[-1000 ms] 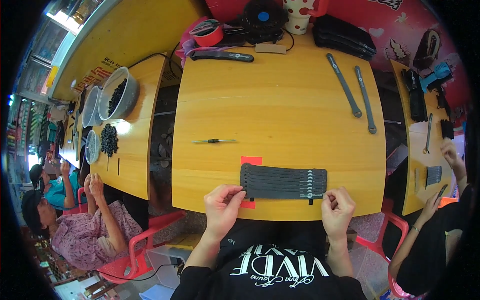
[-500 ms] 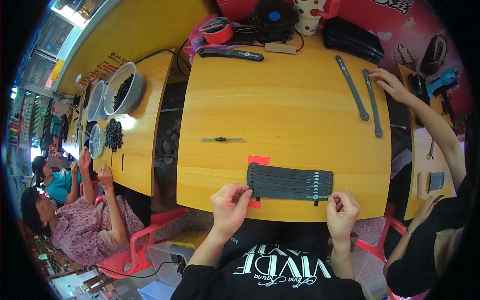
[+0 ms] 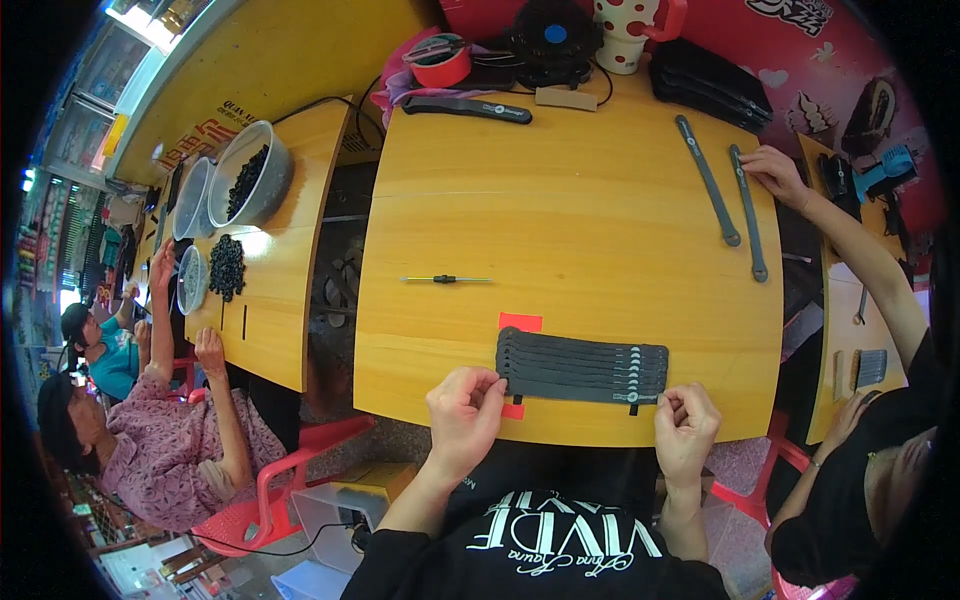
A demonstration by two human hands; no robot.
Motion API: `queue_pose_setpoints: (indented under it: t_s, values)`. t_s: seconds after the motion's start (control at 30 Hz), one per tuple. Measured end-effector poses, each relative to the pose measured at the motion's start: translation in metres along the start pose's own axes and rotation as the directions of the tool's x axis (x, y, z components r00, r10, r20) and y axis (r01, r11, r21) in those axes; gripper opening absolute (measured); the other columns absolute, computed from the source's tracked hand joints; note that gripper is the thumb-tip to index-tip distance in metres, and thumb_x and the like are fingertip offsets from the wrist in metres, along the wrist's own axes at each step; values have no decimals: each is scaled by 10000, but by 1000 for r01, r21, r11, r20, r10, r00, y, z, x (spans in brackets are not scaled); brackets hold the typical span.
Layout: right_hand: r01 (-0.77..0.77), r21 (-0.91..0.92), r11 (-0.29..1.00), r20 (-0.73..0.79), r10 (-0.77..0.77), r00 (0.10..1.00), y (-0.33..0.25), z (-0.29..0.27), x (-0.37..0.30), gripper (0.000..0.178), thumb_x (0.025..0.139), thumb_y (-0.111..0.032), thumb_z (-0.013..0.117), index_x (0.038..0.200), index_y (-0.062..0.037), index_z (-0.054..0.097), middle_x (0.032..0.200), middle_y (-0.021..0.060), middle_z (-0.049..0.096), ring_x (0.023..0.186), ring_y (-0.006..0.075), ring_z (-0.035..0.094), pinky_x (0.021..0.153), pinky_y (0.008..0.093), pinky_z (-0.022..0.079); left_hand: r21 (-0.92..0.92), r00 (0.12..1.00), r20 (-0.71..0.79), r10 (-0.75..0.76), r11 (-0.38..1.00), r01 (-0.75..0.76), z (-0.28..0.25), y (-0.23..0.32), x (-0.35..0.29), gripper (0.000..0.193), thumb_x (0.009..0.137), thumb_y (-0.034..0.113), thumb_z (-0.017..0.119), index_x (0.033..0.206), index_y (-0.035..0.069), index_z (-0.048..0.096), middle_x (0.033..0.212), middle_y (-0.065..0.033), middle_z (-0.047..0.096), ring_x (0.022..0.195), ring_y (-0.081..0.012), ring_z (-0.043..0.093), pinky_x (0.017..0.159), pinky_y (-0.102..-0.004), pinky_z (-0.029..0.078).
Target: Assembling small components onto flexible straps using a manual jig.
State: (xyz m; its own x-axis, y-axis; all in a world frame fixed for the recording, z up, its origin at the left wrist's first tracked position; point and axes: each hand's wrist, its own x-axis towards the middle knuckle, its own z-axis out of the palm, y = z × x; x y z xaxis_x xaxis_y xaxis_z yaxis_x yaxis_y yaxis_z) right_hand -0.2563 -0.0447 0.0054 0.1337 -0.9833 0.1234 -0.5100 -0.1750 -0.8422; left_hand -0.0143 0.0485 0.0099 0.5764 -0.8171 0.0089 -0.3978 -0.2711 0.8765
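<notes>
Stack of overlapping dark grey straps (image 3: 575, 362) lies near the front edge of the wooden table (image 3: 560, 215), partly over red tape (image 3: 520, 322); left hand (image 3: 466, 415): thumb and forefinger pinched shut on the lowest strap's left end; right hand (image 3: 687, 420): fingertips drawn together on its right end, other fingers curled.

Risk, judged: uneven pull from the two hands could skew the lowest strap and spoil the even stepping; a sleeve or wrist snag could drag the stack off the near edge; the thin rod with black middle (image 3: 446, 279) lies loose and might roll if knocked; co-worker's hand (image 3: 778, 175) at the outer loose strap (image 3: 748, 215) could jog the table.

Writing: pale lettering and round emblem on the straps, too small to read surely; large white lettering, upside down, on the black shirt (image 3: 560, 540); red characters on the yellow wall (image 3: 330, 50).
</notes>
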Motion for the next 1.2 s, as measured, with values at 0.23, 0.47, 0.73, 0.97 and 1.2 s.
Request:
queue_pose_setpoints:
  t_s: [0.23, 0.47, 0.73, 0.97, 1.2]
  values:
    - [-2, -2, 1000, 12, 2, 1000, 1, 0, 0, 130, 751, 142, 616, 762, 19, 574, 678, 32, 486, 533, 79, 438, 485, 240, 322, -8, 1000, -12, -15, 1000, 15, 1, 2, 0, 71, 821, -57, 699, 838, -34, 634, 708, -84, 624, 560, -106, 587, 516, -248, 464]
    - [9, -30, 999, 2, -9, 1000, -4, -4, 3, 120, 750, 130, 615, 748, 16, 578, 668, 46, 497, 523, 99, 451, 480, 248, 328, 6, 999, -11, 31, 999, -31, 1, 5, 3, 64, 815, -39, 704, 820, -25, 642, 709, -104, 627, 561, -153, 604, 527, -273, 474]
    - [22, 19, 1000, 5, -22, 1000, -1, -3, 0, 79, 769, 95, 636, 775, 17, 626, 681, 68, 551, 527, 114, 520, 474, 244, 376, 117, 996, 21, 88, 989, -90, -8, 4, 6, 87, 786, -12, 726, 773, -18, 640, 658, -124, 613, 548, -196, 602, 517, -310, 459]
    - [77, 26, 997, 17, -78, 997, 5, -8, 3, 59, 776, 89, 640, 782, 32, 626, 686, 81, 572, 530, 120, 536, 477, 251, 390, 101, 987, 151, -53, 994, 38, -16, 0, 11, 88, 800, -18, 709, 758, -28, 632, 641, -131, 620, 521, -198, 574, 495, -304, 428]
    - [-13, 119, 993, 80, 3, 997, 0, -17, 2, 58, 781, 47, 669, 801, 15, 625, 743, 133, 621, 584, 231, 621, 517, 319, 460, 542, 818, 401, 413, 612, -575, -7, 25, -20, 705, 891, 476, 620, 1364, -27, 477, 1469, -229, 386, 1325, -424, 367, 1017, -518, 317]
